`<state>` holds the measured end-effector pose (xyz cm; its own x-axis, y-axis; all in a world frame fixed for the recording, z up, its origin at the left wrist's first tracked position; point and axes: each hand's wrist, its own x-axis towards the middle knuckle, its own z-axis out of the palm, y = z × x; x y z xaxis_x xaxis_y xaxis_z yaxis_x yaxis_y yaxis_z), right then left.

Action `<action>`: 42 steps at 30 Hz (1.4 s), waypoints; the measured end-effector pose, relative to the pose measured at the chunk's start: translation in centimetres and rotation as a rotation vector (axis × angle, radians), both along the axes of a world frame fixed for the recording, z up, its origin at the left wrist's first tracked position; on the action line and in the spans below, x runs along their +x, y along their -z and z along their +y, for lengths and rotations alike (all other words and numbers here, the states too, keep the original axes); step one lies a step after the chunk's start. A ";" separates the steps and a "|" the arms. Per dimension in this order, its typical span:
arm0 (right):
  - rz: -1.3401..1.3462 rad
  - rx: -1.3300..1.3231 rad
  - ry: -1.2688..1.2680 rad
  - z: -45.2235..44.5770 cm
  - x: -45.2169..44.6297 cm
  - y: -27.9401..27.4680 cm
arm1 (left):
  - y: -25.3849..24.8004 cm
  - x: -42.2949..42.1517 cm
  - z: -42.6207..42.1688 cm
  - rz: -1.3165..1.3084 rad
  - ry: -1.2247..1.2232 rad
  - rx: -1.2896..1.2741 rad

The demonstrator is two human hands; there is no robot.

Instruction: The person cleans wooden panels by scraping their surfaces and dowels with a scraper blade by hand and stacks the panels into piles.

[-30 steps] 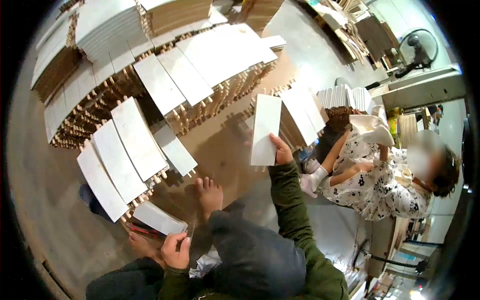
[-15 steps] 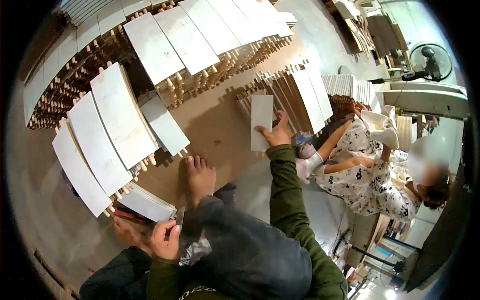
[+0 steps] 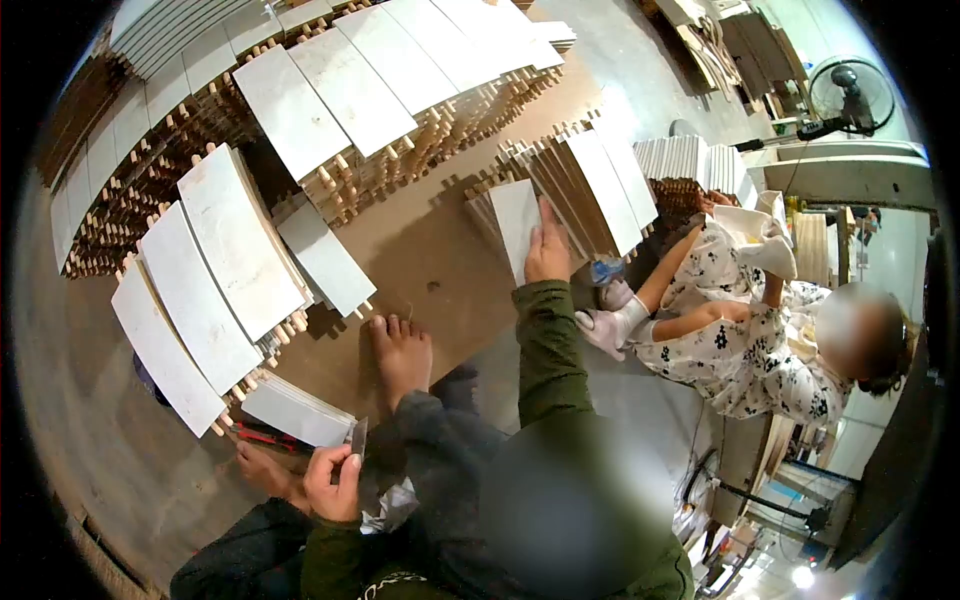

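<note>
Head view: my left grip (image 3: 333, 484) pinches thin strip (image 3: 359, 437); right grip (image 3: 549, 246) along board (image 3: 514, 222), can't tell if closed. Seems placing step beside stack (image 3: 604, 188); next likely calls for squaring board.

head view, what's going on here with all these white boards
The person's right hand is against the edge of a white board, by a row of boards. The left hand pinches a small, flat, blade-like piece near a short stack of boards. Boards with wooden pegs stand all around. Another person sits at the right, holding something pale.
</note>
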<state>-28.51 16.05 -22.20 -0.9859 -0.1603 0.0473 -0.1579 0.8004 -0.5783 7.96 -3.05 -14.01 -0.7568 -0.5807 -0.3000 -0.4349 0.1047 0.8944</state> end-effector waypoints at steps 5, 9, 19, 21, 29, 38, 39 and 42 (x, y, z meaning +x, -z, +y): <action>-0.065 0.229 -0.103 -0.7 0.2 -0.3 | 0.4 0.0 0.0 -0.015 0.002 0.005; 0.033 0.307 -0.133 -0.2 -0.4 1.0 | 0.2 -0.2 0.0 -0.007 -0.001 0.009; -0.037 -0.021 -0.473 -11.3 5.9 0.5 | -0.1 -1.2 -0.1 -0.037 -0.049 0.101; -0.140 0.052 -0.572 -15.4 9.4 1.3 | 0.2 -1.9 0.0 -0.005 -0.074 0.136; -0.390 0.089 -0.669 -13.6 11.5 1.5 | -0.4 -6.6 -2.0 0.046 -0.154 0.136; -1.511 -1.479 -0.039 -0.4 15.8 -0.3 | 5.6 -14.1 -2.5 0.284 0.028 -0.253; -1.508 -1.464 -0.020 -0.3 15.9 -0.7 | 6.2 -15.1 -2.7 0.314 0.052 -0.300; -1.429 -1.281 0.046 -0.5 16.2 -1.7 | 8.2 -17.7 -3.2 0.409 0.060 -0.372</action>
